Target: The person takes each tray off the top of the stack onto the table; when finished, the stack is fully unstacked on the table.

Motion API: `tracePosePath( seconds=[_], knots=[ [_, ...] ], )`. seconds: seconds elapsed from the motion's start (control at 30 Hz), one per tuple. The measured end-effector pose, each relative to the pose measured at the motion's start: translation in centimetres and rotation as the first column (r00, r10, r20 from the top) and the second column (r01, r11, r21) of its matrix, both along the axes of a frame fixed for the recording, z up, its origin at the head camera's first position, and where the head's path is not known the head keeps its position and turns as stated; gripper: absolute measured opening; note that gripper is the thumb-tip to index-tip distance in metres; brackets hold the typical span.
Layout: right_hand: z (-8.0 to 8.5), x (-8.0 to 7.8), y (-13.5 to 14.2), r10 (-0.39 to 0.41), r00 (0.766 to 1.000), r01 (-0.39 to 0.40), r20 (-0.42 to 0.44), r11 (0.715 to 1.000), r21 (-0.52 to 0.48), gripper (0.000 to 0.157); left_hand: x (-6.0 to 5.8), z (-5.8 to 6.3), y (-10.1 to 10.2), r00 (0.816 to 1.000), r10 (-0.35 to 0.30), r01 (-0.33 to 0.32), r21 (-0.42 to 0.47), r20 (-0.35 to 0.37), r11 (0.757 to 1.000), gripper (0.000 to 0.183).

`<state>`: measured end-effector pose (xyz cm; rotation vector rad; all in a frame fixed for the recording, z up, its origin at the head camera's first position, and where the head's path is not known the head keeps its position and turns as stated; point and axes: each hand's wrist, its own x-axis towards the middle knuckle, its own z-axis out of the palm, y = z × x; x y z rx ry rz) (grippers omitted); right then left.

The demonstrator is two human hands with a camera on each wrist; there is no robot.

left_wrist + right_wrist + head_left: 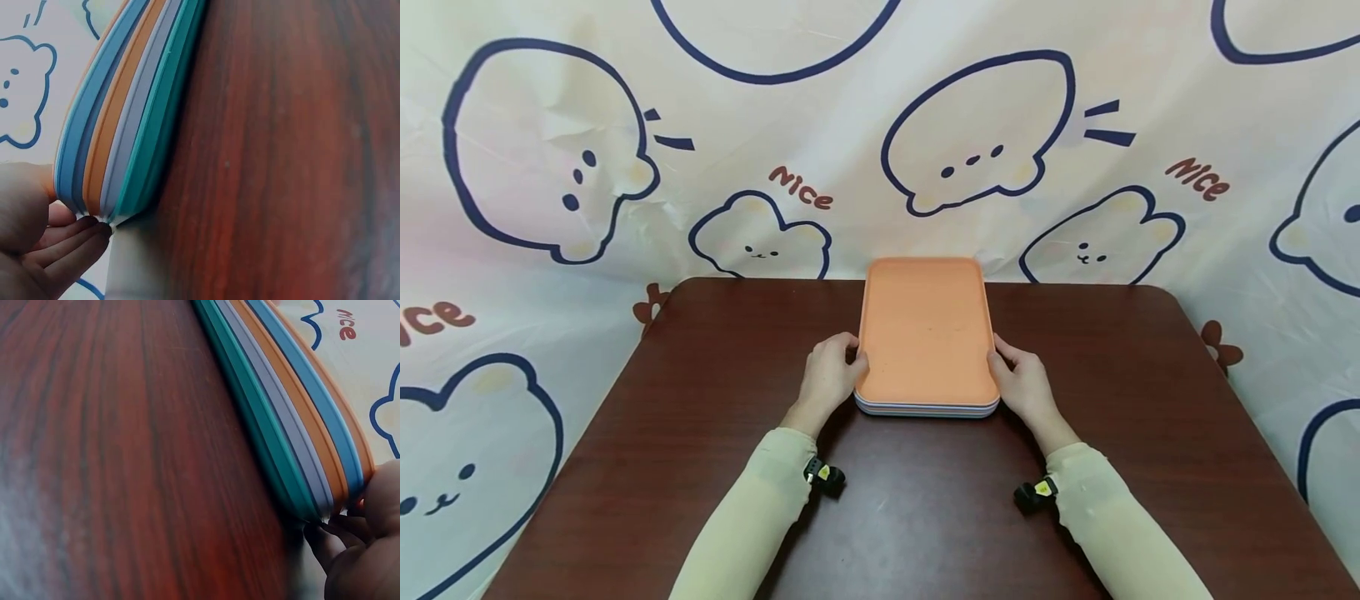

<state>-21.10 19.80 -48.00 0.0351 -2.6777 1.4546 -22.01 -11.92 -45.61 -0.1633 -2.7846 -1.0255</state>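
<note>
A stack of rectangular trays (927, 333) with rounded corners lies at the far middle of the table, an orange one on top. Both wrist views show its layered edges: orange, blue, orange, lavender and green at the bottom. My left hand (829, 372) grips the stack's left side, thumb at the top tray's rim and fingertips against the lower edges (134, 137). On the right side my right hand (1027, 385) holds it the same way, its fingers low against the layered edges (300, 425). In the head view some fingers are hidden behind the stack.
The dark brown wooden table (895, 508) has rounded far corners. Behind and beside it hangs a pale cloth (850, 150) printed with cartoon bears. Each wrist wears a small black camera, one on the left (826, 477) and one on the right (1034, 496).
</note>
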Motion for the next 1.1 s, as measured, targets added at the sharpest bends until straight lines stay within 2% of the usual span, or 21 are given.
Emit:
tracePosePath(
  seconds=[0.13, 0.37, 0.6, 0.73, 0.9, 1.1],
  knots=[
    [-0.08, 0.10, -0.11, -0.006, 1.000, 0.006, 0.002, 1.000, 0.012, 0.048, 0.08, 0.06, 0.07, 1.000, 0.029, -0.028, 0.035, -0.011, 0.999, 0.021],
    [-0.25, 0.03, -0.19, -0.013, 1.000, 0.013, -0.024, 1.000, 0.019, 0.046, 0.00, 0.20, -0.16, 0.998, 0.043, -0.048, 0.128, 0.040, 0.991, 0.024],
    [-0.47, -0.11, -0.50, -0.041, 0.999, 0.041, -0.031, 0.999, 0.018, 0.044, 0.11, 0.17, -0.30, 0.995, 0.084, -0.093, 0.189, 0.054, 0.978, 0.026],
    [-0.55, -0.02, -0.75, -0.061, 0.997, 0.062, -0.037, 0.998, 0.013, 0.043, 0.27, 0.01, -0.28, 0.994, 0.103, -0.106, 0.190, 0.024, 0.976, 0.025],
    [-0.68, -0.06, -0.81, -0.076, 0.996, 0.076, -0.040, 0.997, 0.011, 0.042, 0.27, 0.02, -0.34, 0.996, 0.091, -0.088, 0.157, -0.016, 0.984, 0.024],
    [-0.72, -0.20, -0.76, -0.066, 0.996, 0.067, -0.055, 0.998, 0.010, 0.042, 0.26, 0.35, -0.92, 0.997, 0.083, -0.081, 0.155, -0.006, 0.985, 0.028]
  ],
)
